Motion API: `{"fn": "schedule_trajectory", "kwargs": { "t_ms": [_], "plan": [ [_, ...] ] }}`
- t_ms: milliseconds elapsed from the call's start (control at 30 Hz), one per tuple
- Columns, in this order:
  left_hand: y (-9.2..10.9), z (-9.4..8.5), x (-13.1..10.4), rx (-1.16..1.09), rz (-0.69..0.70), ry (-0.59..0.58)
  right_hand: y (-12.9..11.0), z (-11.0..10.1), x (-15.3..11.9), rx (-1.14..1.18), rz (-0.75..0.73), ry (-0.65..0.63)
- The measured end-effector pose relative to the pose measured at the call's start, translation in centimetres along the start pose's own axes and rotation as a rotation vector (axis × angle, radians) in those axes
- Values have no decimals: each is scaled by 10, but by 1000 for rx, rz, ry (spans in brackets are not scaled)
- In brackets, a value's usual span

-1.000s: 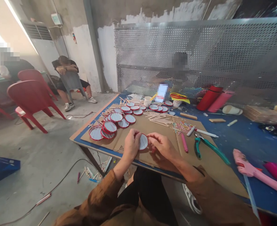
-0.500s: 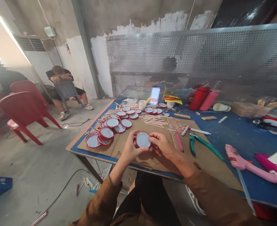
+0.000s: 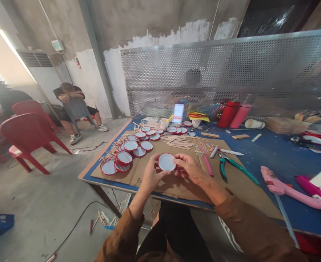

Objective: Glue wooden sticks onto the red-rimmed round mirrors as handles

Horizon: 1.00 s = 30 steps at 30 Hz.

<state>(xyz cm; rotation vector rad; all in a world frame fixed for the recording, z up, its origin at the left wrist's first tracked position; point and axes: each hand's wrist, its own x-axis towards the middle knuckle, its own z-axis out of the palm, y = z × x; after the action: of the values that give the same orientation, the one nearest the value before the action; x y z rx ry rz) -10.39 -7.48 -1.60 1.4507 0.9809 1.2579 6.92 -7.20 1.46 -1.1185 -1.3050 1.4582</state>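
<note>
Between my hands, above the cardboard sheet (image 3: 173,187), is a red-rimmed round disc (image 3: 166,162) with a pale, flat face turned up toward me. My left hand (image 3: 152,173) grips its left and lower edge. The fingers of my right hand (image 3: 189,168) are closed on its right edge, some of them hidden behind it. Several similar discs (image 3: 124,157) lie overlapping at the left of the cardboard, with thin wooden sticks among them. Flat wooden sticks (image 3: 176,142) are heaped just beyond my hands. Small colourful strips (image 3: 202,148) lie to their right.
At the right lie green-handled pliers (image 3: 238,168), a pink glue gun (image 3: 280,185) and a pink stick (image 3: 208,166). A lit phone (image 3: 178,112), a paper cup (image 3: 164,124) and a red bottle (image 3: 228,114) stand along the perforated metal screen (image 3: 155,69). Red chairs (image 3: 29,136) are at left.
The view has shifted slightly. Both hands stay on the red-rimmed disc, whose position between them has hardly changed.
</note>
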Motion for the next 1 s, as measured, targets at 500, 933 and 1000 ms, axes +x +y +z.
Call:
{"fn": "schedule_trajectory", "kwargs": {
  "t_ms": [500, 933, 1000],
  "plan": [
    [0, 1, -4, -9, 67, -52, -7, -4, -2, 64, -33, 81],
    [2, 3, -5, 201, 65, -19, -7, -2, -4, 16, -63, 68],
    [2, 3, -5, 225, 55, -19, -6, -3, -3, 13, -69, 67]
  ]
}}
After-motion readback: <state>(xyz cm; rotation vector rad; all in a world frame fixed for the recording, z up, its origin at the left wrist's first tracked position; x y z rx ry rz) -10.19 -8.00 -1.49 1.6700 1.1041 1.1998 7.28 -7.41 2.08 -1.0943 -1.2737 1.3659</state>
